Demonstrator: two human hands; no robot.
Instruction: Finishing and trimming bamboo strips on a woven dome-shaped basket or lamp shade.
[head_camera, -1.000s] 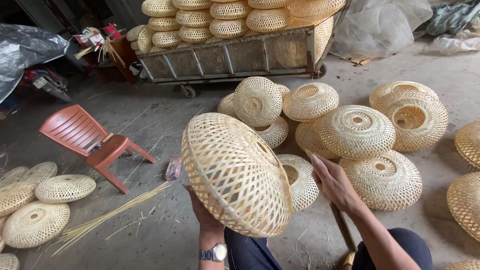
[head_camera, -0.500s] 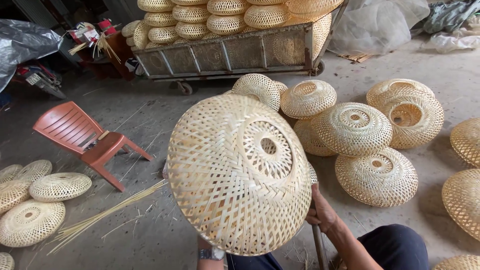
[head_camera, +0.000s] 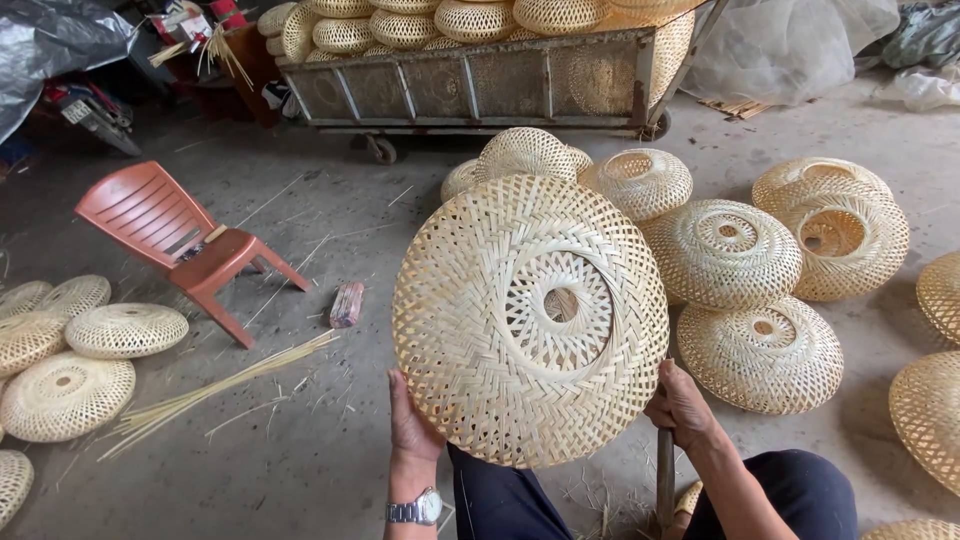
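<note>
Metal cart (head_camera: 480, 85) at top, cut off by frame edge, loaded w/ woven bamboo shades; its mesh sides partly hide more shades inside. Concrete floor (head_camera: 330, 470) carries the rest. Held up in centre: a round woven bamboo lampshade (head_camera: 530, 320), pale straw colour, face toward camera, tight diagonal weave at rim, open lacy ring round a central hole; it hides the shades right behind it, only tops showing. Orange plastic chair (head_camera: 180, 235) sits tipped on the floor at left. Finished shades near right, e.g. a domed one (head_camera: 765, 355) just beside the held shade; others cut off at right and left edges. Bundle of bamboo strips (head_camera: 220, 385) lies on floor at lower left. Left hand (head_camera: 412, 420), w/ wristwatch, grip clamped on lampshade's lower-left rim, fingers behind it so hidden. Right hand (head_camera: 680, 405) at lower-right rim, closed round a dark upright stick (head_camera: 665, 480); what the stick is—can't tell. Small pinkish block (head_camera: 347, 304) on floor, unclear.
</note>
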